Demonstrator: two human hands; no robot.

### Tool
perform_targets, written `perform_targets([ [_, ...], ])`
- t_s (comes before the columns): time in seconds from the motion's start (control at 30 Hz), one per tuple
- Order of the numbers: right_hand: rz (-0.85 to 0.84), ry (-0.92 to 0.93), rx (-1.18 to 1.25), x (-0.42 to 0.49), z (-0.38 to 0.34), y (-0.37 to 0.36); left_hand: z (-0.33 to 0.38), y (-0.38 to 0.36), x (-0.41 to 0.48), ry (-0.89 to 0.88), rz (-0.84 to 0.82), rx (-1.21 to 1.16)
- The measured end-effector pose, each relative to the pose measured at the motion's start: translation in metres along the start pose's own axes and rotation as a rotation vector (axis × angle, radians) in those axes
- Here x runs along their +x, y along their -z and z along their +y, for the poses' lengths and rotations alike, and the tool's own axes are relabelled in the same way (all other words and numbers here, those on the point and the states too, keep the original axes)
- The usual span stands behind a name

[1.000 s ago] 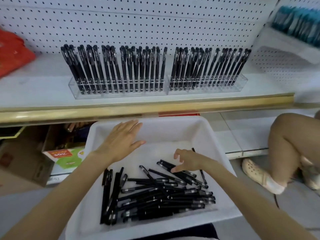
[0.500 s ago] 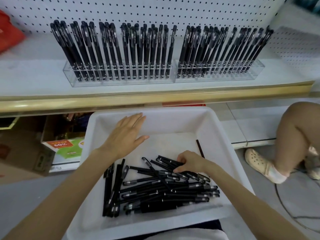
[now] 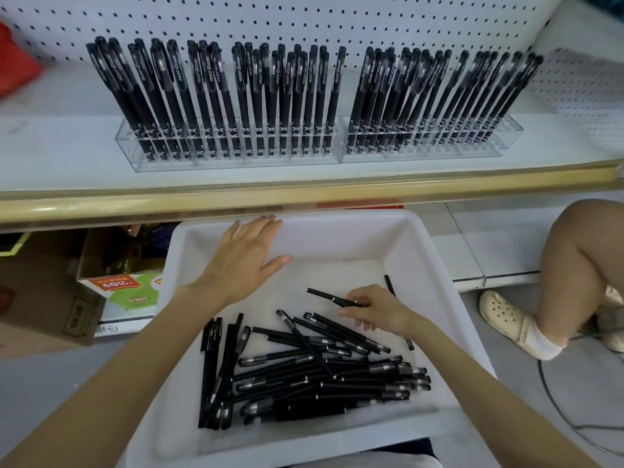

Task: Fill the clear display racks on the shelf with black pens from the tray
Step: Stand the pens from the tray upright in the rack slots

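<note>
Left rack (image 3: 229, 153): sitting on the shelf (image 3: 60, 157), looking packed end to end with black pens that are leaning back toward the pegboard (image 3: 304, 21).
Right rack (image 3: 435, 143): butting against the left one and also looking close to full. A few holes at its far right end are appearing bare (hard to count through the clear plastic).
Tray (image 3: 422, 251): sitting below the shelf edge in front of the person, its far half showing bare white floor.
Loose pens (image 3: 320, 373): lying in a jumbled heap across the near half of the tray, a good many waiting.
Right hand (image 3: 381, 310): curling at the heap's far edge, fingertips pinching one pen (image 3: 329, 297) that is lying roughly level, apart from the heap.
Left hand (image 3: 243, 261): spreading flat with straight fingers over the tray's far left part and holding nothing. I cannot tell whether it is touching the tray.
Progress: judging the filling as nearly done. The tray seems to be holding more pens than the racks are offering open holes.
Step in hand: probably picking a pen for one of the last gaps.
</note>
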State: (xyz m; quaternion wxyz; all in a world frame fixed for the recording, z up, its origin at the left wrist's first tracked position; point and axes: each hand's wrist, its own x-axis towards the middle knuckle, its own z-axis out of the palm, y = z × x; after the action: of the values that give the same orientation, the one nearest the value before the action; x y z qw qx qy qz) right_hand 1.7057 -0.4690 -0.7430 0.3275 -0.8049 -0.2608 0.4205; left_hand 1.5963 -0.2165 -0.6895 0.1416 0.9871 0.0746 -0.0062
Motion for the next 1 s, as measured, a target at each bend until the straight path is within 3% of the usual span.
perform_targets([
  [0.17, 0.117, 0.146, 0.029, -0.005, -0.021, 0.009, 0.02, 0.007, -0.002, -0.016, 0.036, -0.187],
  [0.43, 0.061, 0.195, -0.083, -0.007, -0.032, 0.015, 0.041, -0.005, 0.0, -0.081, -0.163, -0.279],
  [0.73, 0.107, 0.24, 0.012, -0.011, -0.035, 0.035, 0.041, 0.002, -0.002, -0.001, -0.11, -0.455],
  [0.87, 0.145, 0.261, 0.089, -0.018, -0.048, 0.056, 0.044, 0.005, -0.001, 0.031, -0.097, -0.55],
  [1.0, 0.257, 0.29, 0.409, -0.027, -0.072, 0.076, 0.059, 0.015, 0.006, 0.069, -0.02, -0.69],
])
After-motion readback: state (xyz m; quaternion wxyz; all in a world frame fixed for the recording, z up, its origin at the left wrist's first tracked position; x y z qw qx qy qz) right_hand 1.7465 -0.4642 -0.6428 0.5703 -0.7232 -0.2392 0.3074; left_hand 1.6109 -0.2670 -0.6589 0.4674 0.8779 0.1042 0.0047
